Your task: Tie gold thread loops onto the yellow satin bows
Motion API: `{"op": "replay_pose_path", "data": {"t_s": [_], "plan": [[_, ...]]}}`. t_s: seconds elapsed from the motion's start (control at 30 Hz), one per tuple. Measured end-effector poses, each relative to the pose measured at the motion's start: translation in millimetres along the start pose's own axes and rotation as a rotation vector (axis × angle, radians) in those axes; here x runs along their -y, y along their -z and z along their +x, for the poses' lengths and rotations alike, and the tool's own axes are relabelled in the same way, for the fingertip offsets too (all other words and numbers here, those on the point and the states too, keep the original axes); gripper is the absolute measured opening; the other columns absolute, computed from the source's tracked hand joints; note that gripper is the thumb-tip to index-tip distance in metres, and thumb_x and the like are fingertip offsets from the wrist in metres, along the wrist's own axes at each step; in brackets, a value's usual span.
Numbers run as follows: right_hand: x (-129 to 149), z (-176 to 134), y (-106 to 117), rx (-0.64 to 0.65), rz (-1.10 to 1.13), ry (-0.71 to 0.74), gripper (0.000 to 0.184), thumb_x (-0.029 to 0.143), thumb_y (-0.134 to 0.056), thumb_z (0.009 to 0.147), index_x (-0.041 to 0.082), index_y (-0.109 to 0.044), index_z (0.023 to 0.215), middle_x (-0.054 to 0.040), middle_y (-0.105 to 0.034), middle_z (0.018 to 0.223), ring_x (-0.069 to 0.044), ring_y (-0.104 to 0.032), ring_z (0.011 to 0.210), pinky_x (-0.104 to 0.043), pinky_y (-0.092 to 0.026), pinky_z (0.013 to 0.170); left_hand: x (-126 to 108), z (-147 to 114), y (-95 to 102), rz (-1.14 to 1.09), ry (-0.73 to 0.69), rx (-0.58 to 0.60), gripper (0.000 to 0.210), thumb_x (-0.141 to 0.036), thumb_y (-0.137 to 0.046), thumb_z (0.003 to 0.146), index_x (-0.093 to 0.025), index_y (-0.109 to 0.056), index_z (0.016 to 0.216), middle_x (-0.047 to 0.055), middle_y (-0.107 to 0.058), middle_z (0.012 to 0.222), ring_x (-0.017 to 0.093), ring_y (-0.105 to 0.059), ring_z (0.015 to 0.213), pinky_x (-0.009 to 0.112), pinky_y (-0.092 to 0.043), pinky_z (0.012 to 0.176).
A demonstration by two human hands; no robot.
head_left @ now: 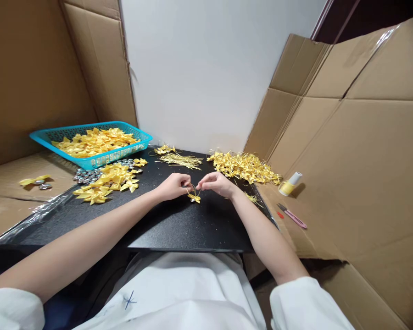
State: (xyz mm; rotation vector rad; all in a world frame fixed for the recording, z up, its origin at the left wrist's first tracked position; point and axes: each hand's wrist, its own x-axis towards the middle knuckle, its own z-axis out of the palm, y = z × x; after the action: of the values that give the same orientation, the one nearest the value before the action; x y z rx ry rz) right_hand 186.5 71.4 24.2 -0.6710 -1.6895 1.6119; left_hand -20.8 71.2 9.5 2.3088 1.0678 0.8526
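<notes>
Above the middle of the black table, a yellow ribbon bow (194, 198) hangs from a loop of thin gold cord. My left hand (176, 186) is closed, pinching the cord on the left side of the loop. From the right, my right hand (218, 183) pinches the same cord near its top, its fingertips close to the left ones. Just behind my hands lies a bundle of straight gold cords (181, 160). A heap of yellow bows with cord loops (246, 167) sits beyond my right hand.
A blue basket (89, 161) of yellow bows stands at the back left. Before it lie loose bows (115, 177) and silvery beads (87, 175). On cardboard at the right are a yellow-and-white thread spool (290, 184) and a pink-handled tool (292, 216). Cardboard walls rise on both sides.
</notes>
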Motion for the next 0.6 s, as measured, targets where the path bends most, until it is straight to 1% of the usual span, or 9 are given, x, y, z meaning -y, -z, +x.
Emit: {"op": "replay_pose_path", "data": {"t_s": [0.07,0.1,0.13,0.2,0.3,0.37,0.43,0.5,0.6], "plan": [[1.6,-2.5,-0.7,0.198,-0.021,-0.085,0.037,0.035,-0.085,0.052,0.015,-0.074,0.081,-0.0058,-0.074,0.082,-0.016,-0.067,0.076,-0.029,-0.05,0.075,-0.7,-0.3,0.2,0.013,-0.012,-0.011,0.03,-0.029,-0.056,0.068,-0.02,-0.03,0.055,-0.007,-0.038,0.05,0.01,-0.038,0.054,0.021,-0.025,0.053],[1.3,-2.7,-0.6,0.25,-0.023,-0.109,0.041,0.037,-0.085,0.053,0.015,-0.073,0.085,-0.007,-0.074,0.085,-0.018,-0.067,0.079,-0.031,-0.05,0.076,-0.8,-0.3,0.1,0.018,-0.019,-0.014,0.03,-0.029,-0.056,0.068,-0.02,-0.03,0.055,-0.008,-0.037,0.05,0.009,-0.036,0.053,0.021,-0.025,0.053],[0.1,-2.2,-0.4,0.253,-0.034,-0.113,0.043,0.04,-0.084,0.054,0.015,-0.073,0.088,-0.0074,-0.074,0.086,-0.018,-0.067,0.079,-0.031,-0.05,0.075,-0.5,-0.3,-0.1,0.025,-0.023,-0.02,0.03,-0.029,-0.056,0.068,-0.02,-0.031,0.055,-0.008,-0.036,0.049,0.009,-0.035,0.053,0.022,-0.024,0.052],[-4.4,0.4,0.2,0.115,-0.123,-0.059,0.041,0.044,-0.08,0.059,0.016,-0.072,0.089,-0.0057,-0.072,0.082,-0.017,-0.065,0.076,-0.031,-0.048,0.072,0.6,-0.1,-0.8,0.042,-0.027,-0.033,0.03,-0.029,-0.056,0.069,-0.019,-0.032,0.055,-0.008,-0.036,0.049,0.009,-0.033,0.052,0.022,-0.024,0.052],[-12.4,4.6,-1.3,-0.131,-0.495,0.083,0.023,0.034,-0.077,0.064,0.018,-0.072,0.079,-0.001,-0.066,0.07,-0.014,-0.056,0.067,-0.028,-0.042,0.066,2.0,-0.3,-1.6,0.012,-0.023,-0.032,0.029,-0.028,-0.056,0.069,-0.019,-0.032,0.055,-0.007,-0.044,0.051,0.01,-0.039,0.054,0.021,-0.026,0.053],[-15.5,5.8,-4.6,-0.164,-0.801,0.189,0.011,0.024,-0.076,0.065,0.019,-0.07,0.073,0.0001,-0.063,0.07,-0.013,-0.052,0.069,-0.028,-0.039,0.068,1.6,-0.8,-1.5,-0.029,-0.016,-0.025,0.028,-0.027,-0.056,0.068,-0.02,-0.032,0.056,-0.006,-0.05,0.054,0.011,-0.045,0.058,0.021,-0.028,0.053],[-16.5,5.5,-8.7,-0.153,-1.035,0.266,0.008,0.018,-0.075,0.066,0.019,-0.069,0.072,0.0004,-0.062,0.074,-0.014,-0.05,0.075,-0.028,-0.037,0.072,0.4,-1.4,-1.1,-0.046,-0.007,-0.025,0.028,-0.027,-0.056,0.067,-0.019,-0.032,0.056,-0.005,-0.053,0.054,0.011,-0.048,0.059,0.021,-0.029,0.054],[-16.6,4.7,-12.3,-0.162,-1.164,0.288,0.008,0.019,-0.073,0.069,0.02,-0.067,0.073,0.0006,-0.062,0.077,-0.015,-0.05,0.079,-0.029,-0.035,0.075,-0.4,-2.0,-0.6,-0.051,0.003,-0.025,0.028,-0.027,-0.056,0.067,-0.019,-0.032,0.055,-0.005,-0.055,0.055,0.011,-0.049,0.058,0.021,-0.029,0.053],[-17.6,3.8,-15.4,-0.184,-1.25,0.282,0.009,0.022,-0.073,0.071,0.02,-0.065,0.074,0.0009,-0.062,0.078,-0.016,-0.05,0.082,-0.029,-0.031,0.077,0.5,-2.0,-0.4,-0.074,0.021,-0.02,0.029,-0.027,-0.056,0.067,-0.02,-0.031,0.055,-0.004,-0.059,0.056,0.013,-0.054,0.061,0.021,-0.029,0.053]]}}
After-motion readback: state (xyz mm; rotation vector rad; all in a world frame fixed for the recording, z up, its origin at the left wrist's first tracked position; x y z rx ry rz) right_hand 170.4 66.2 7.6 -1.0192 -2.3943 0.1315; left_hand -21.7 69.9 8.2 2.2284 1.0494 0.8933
